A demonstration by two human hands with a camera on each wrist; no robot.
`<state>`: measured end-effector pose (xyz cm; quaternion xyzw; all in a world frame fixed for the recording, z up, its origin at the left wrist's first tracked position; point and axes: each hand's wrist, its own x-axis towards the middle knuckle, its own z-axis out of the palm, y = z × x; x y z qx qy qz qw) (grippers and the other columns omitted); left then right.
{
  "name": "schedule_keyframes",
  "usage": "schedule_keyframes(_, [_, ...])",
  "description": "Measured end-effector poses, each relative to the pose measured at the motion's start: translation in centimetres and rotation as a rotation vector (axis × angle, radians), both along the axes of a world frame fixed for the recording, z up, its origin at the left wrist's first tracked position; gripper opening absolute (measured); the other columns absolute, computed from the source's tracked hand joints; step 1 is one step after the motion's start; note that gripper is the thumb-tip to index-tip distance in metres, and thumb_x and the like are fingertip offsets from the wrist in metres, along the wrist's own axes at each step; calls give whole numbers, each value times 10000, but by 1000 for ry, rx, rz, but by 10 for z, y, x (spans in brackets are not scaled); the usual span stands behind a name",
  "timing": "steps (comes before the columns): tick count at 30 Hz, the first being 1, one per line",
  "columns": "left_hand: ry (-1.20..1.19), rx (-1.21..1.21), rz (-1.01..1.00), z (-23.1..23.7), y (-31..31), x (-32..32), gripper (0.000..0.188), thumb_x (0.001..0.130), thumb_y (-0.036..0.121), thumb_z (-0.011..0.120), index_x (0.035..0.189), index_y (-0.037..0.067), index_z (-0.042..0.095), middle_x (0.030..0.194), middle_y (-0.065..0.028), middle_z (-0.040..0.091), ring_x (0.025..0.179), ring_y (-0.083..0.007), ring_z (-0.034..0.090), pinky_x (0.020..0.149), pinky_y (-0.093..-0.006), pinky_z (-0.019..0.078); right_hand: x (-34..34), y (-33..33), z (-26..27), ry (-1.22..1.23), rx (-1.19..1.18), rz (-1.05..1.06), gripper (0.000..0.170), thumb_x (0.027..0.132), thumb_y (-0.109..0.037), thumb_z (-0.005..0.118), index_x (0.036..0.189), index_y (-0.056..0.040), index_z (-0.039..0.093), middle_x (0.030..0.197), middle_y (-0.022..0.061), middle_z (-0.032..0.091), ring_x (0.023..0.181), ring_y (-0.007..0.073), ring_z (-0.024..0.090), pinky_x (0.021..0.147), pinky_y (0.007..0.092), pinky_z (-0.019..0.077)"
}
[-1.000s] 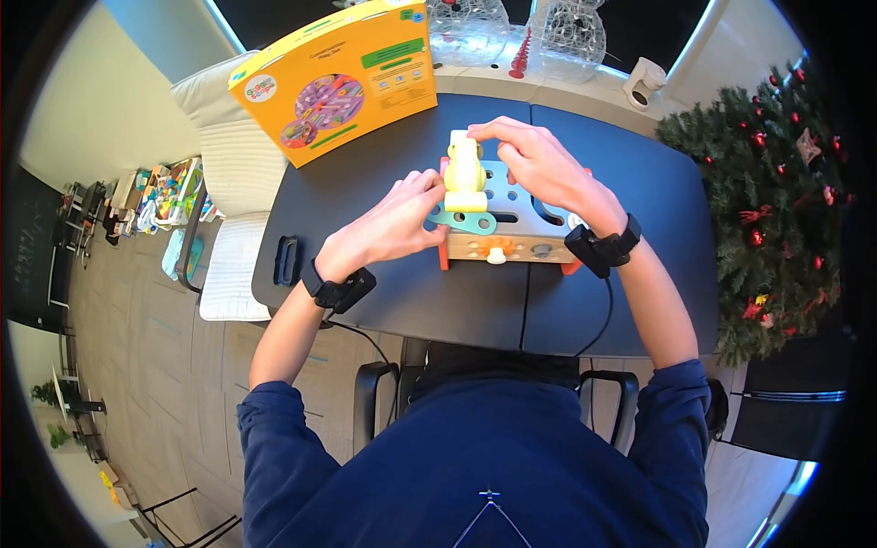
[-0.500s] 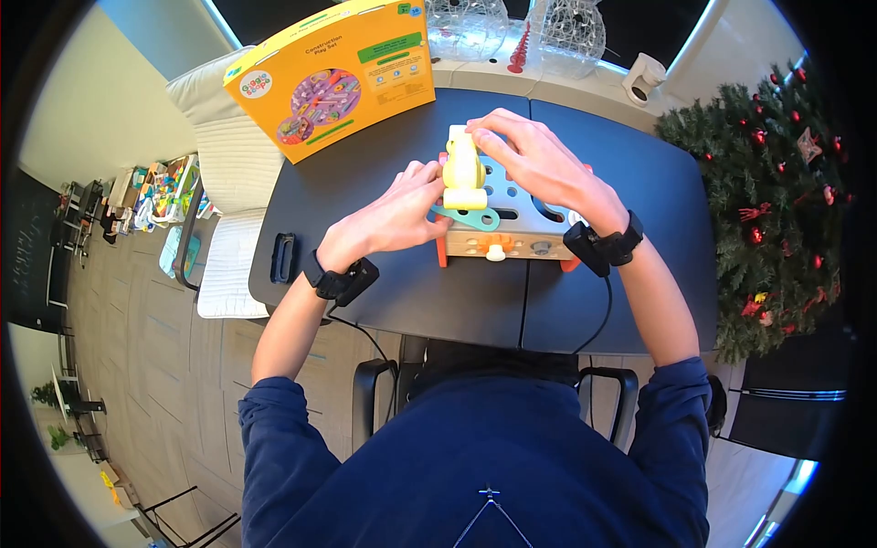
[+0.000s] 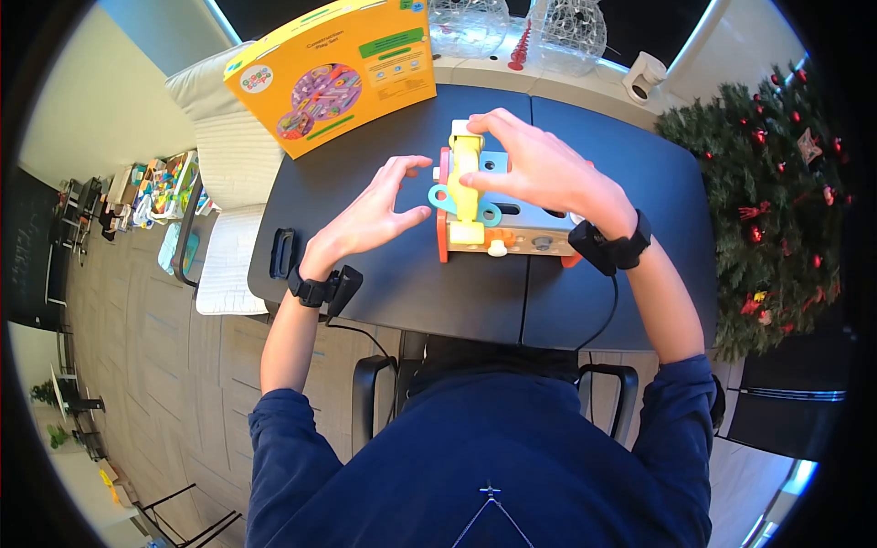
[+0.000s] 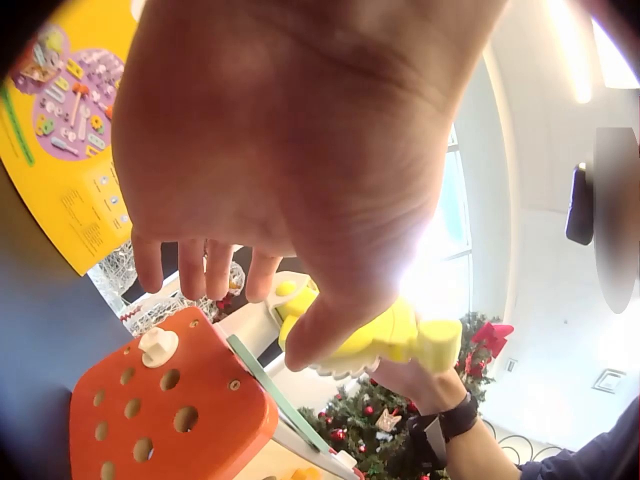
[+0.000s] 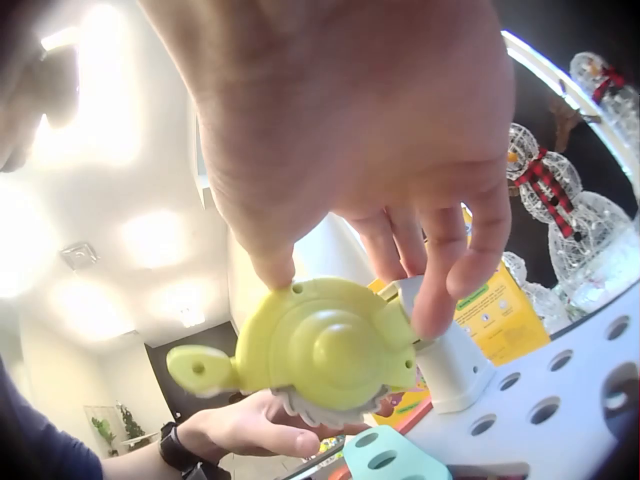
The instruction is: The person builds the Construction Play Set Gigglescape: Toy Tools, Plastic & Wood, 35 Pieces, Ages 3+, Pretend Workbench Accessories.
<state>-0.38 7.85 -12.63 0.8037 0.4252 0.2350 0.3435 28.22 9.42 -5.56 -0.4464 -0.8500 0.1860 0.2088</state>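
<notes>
The right hand (image 3: 548, 169) holds a yellow-green toy circular saw (image 3: 468, 178), thumb on its near side and fingers around its white end piece (image 5: 450, 365). Under the saw, a teal strip with holes (image 3: 491, 215) lies on the left end of a toy workbench (image 3: 530, 217). Left of the bench, the left hand (image 3: 370, 215) hangs with fingers spread and nothing held; in the left wrist view its thumb overlaps the saw (image 4: 380, 340). The bench's red-orange side panel (image 4: 170, 410) carries a white knob (image 4: 158, 347).
On the dark table (image 3: 393, 283) a yellow box (image 3: 338, 82) stands at the back left, and a small black tray (image 3: 284, 254) lies at the left edge. A decorated tree (image 3: 763, 201) stands to the right, and a white chair (image 3: 242, 265) to the left.
The left hand has let go and moved left, away from the saw and bench. The right thumb has come down onto the saw, which has turned and shifted slightly toward the person.
</notes>
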Motion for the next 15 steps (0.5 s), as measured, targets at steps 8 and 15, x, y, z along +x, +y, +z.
schedule_keyframes(8, [9, -22, 108, -5, -16, -9, 642, 1005, 201, 730, 1567, 73, 447, 1557, -139, 517, 1445, -295, 519, 1237, -455, 411, 1, -4, -11, -37, 100, 22, 708, 1011, -593, 646, 1430, -25, 580, 1371, 171, 632, 1096, 422, 722, 932, 513, 579])
schedule_keyframes(15, [-22, 23, 334, -30, -30, -52, 497, 1048, 169, 668, 1514, 73, 525, 1528, -126, 584, 1448, -284, 531, 1219, -462, 416, 3, 11, 1, 96, -50, 19, 562, 1136, -512, 468, 1303, -21, 684, 1296, 188, 679, 1151, 410, 677, 999, 451, 530])
